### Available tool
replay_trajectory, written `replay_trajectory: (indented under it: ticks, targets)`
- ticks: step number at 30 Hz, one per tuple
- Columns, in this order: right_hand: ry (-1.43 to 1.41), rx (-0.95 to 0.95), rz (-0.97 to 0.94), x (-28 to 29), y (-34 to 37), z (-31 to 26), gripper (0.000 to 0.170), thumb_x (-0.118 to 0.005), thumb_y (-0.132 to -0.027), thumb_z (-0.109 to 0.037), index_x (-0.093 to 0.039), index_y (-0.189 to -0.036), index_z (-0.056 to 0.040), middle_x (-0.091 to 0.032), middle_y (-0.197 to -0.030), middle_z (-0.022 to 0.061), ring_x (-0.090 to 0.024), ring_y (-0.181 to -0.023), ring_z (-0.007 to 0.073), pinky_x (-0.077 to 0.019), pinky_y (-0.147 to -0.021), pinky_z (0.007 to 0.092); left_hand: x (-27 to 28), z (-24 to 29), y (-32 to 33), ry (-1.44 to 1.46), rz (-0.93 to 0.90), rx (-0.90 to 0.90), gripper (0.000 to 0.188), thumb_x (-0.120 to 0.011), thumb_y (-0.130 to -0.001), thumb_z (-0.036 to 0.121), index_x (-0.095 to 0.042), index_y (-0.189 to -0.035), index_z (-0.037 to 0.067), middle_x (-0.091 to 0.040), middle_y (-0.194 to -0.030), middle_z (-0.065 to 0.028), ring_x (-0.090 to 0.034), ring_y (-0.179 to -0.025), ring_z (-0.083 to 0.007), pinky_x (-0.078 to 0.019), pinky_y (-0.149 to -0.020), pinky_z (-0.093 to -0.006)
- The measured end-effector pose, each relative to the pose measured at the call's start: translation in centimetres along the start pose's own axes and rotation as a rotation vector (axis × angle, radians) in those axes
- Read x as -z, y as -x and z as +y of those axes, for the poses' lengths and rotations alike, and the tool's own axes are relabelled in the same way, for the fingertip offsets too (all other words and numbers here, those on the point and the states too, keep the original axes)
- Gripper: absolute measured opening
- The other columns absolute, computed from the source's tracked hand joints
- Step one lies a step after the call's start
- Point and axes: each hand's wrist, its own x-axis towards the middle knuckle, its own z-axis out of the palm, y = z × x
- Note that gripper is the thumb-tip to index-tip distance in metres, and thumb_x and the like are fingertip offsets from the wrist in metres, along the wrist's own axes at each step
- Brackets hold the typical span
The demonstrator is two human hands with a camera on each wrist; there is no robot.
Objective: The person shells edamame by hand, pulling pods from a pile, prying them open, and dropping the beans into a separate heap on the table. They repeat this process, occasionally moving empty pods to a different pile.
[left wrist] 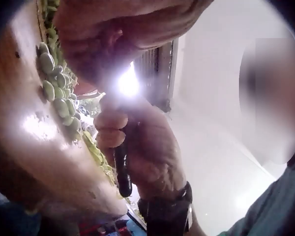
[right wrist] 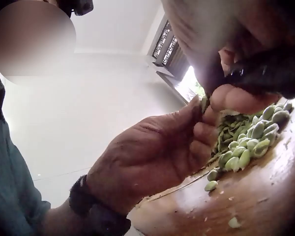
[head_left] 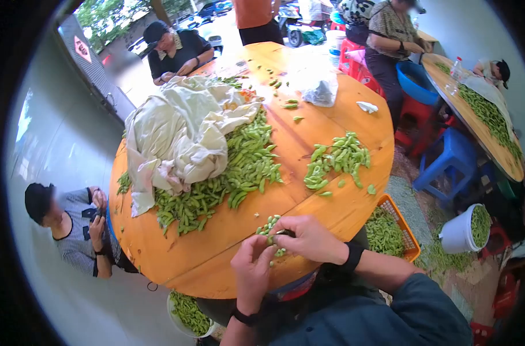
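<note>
Dark teal sleeve (head_left: 424,305) is nearest the head camera, lower right. Both forearms are brought in over the near edge of a round wooden table (head_left: 187,259); dark bands are worn on both wrists.

Right hand (head_left: 311,237): black rod-like tool (left wrist: 123,172) is gripped, fingers curled round it. Exact type can't be told. Left hand (head_left: 251,268): small green piece (right wrist: 204,102) is pinched between thumb and fingers, per right wrist view; pod or bean can't be told. Hands are held close together; tool-to-piece contact can't be confirmed.

Shelled beans (right wrist: 255,140) are piled on the tabletop just beside the hands, a few lying loose at the pile's edge. Large pod heap (head_left: 251,164) is spread farther in, partly covered by a crumpled pale cloth (head_left: 182,127). Smaller pod heap (head_left: 343,158) is set apart to the right; a clear plastic bag (head_left: 320,89) is placed beyond it.

Floor, right: pods are held in an orange crate (head_left: 409,236) and a white bucket (head_left: 456,239). Same table is shared with a person in a striped shirt (head_left: 78,251), at left. Second table (head_left: 447,78), also pod-loaded, is seen at right.
</note>
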Motion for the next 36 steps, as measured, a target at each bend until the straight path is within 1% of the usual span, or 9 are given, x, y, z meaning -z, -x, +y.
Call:
replay_trajectory:
  ticks: [2,5,10,12,14,19,22,28,36]
  targets:
    - [0.184,0.098,0.021,-0.1,0.0,0.1,0.017,-0.061,-0.085,-0.016,-0.067,-0.089,-0.0006,-0.065,-0.076,0.0159,-0.066,-0.069,0.0281,-0.0509,-0.063,0.0374,0.2,-0.2,-0.1,-0.517,0.050,-0.354,0.015,-0.065,-0.085,-0.001,-0.060,-0.100,-0.002,-0.063,-0.085,-0.0059,-0.061,-0.075,-0.0129,-0.0502,-0.063,-0.0261]
    - [0.201,0.257,0.056,-0.5,-0.3,1.5,0.016,-0.061,-0.087,-0.015,-0.066,-0.094,-0.0010,-0.063,-0.075,0.0167,-0.063,-0.064,0.0251,-0.0492,-0.060,0.0355,0.0,-0.3,-0.1,-0.588,0.089,-0.377,0.016,-0.068,-0.081,-0.001,-0.061,-0.096,0.000,-0.060,-0.081,-0.0122,-0.061,-0.074,-0.0268,-0.0494,-0.067,-0.0352]
    - [0.215,0.142,0.072,-0.9,-0.5,0.8,0.021,-0.060,-0.085,-0.018,-0.066,-0.093,0.0006,-0.063,-0.074,0.0195,-0.063,-0.065,0.0296,-0.0490,-0.060,0.0379,-0.2,-0.9,-0.1,-0.405,0.118,-0.266,0.009,-0.065,-0.088,0.002,-0.060,-0.094,0.000,-0.061,-0.081,-0.0082,-0.060,-0.071,-0.0186,-0.0496,-0.064,-0.0316]
    - [0.183,0.153,0.069,-1.0,-0.6,1.0,0.020,-0.059,-0.085,-0.016,-0.065,-0.093,0.0011,-0.063,-0.072,0.0180,-0.063,-0.063,0.0267,-0.0490,-0.058,0.0369,0.2,-0.6,-0.3,0.066,0.041,0.038,0.005,-0.059,-0.093,0.002,-0.058,-0.098,0.000,-0.061,-0.082,-0.0037,-0.058,-0.069,-0.0099,-0.0479,-0.060,-0.0234]
    - [0.147,0.163,0.060,-1.0,-0.7,1.0,0.019,-0.058,-0.086,-0.015,-0.065,-0.092,0.0016,-0.062,-0.070,0.0165,-0.062,-0.061,0.0238,-0.0489,-0.057,0.0359,0.4,-0.2,-0.4,0.076,0.017,0.052,0.005,-0.059,-0.093,0.002,-0.057,-0.098,0.000,-0.061,-0.083,-0.0038,-0.057,-0.069,-0.0090,-0.0478,-0.060,-0.0227]
    - [-0.274,-0.220,-0.151,-0.9,-0.9,1.2,0.015,-0.052,-0.091,-0.013,-0.060,-0.092,-0.0005,-0.060,-0.071,0.0020,-0.058,-0.061,0.0077,-0.0490,-0.055,0.0237,-0.1,0.8,0.0,-0.058,0.021,0.038,0.006,-0.060,-0.093,0.003,-0.056,-0.096,0.000,-0.060,-0.082,-0.0041,-0.057,-0.070,-0.0084,-0.0485,-0.059,-0.0228]
    - [-0.366,-0.274,-0.223,-0.5,-0.9,1.6,0.014,-0.051,-0.092,-0.013,-0.059,-0.093,-0.0025,-0.060,-0.074,0.0009,-0.058,-0.060,0.0077,-0.0488,-0.055,0.0219,0.1,0.8,-0.2,-0.143,0.018,0.001,0.010,-0.063,-0.092,0.003,-0.056,-0.097,-0.001,-0.060,-0.080,-0.0028,-0.057,-0.065,-0.0079,-0.0475,-0.058,-0.0219]
    - [-0.450,-0.329,-0.223,-0.3,-0.6,0.8,0.013,-0.051,-0.092,-0.013,-0.059,-0.089,-0.0026,-0.059,-0.072,0.0017,-0.057,-0.058,0.0083,-0.0476,-0.052,0.0227,1.5,0.9,-1.4,0.156,-0.156,0.270,0.006,-0.059,-0.092,0.002,-0.055,-0.097,0.001,-0.062,-0.083,-0.0040,-0.060,-0.069,-0.0106,-0.0510,-0.063,-0.0236]
    - [-0.374,-0.286,-0.237,0.3,-0.6,0.2,0.018,-0.057,-0.094,-0.019,-0.061,-0.091,-0.0020,-0.060,-0.074,-0.0004,-0.058,-0.059,0.0060,-0.0489,-0.052,0.0213,1.3,0.5,-0.3,-0.256,-0.084,-0.065,0.018,-0.068,-0.087,-0.001,-0.056,-0.099,0.001,-0.062,-0.087,-0.0017,-0.061,-0.074,-0.0075,-0.0515,-0.064,-0.0216]
